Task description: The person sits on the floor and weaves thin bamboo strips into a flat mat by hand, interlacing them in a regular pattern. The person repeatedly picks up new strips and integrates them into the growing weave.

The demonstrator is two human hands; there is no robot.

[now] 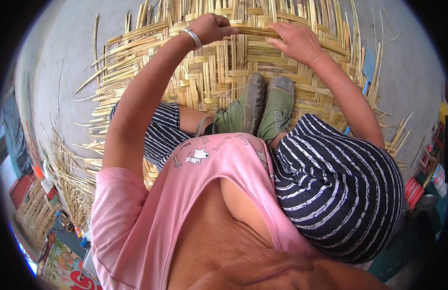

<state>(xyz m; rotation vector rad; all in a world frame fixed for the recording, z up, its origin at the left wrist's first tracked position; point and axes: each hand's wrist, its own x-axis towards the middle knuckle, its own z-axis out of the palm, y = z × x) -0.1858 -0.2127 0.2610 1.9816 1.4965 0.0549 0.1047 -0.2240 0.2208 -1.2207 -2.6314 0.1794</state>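
1. Two hands form my grip: left hand (213,29) and right hand (299,43) both pinch one strip (254,32) stretched between them.
2. One mat (204,72) lies beneath; nearer me than my grip, it looks woven.
3. Many loose ends (132,33), beyond and either side of my grip, seem left unwoven.
4. Two shoes (280,99) rest on it, nearer me than my grip.
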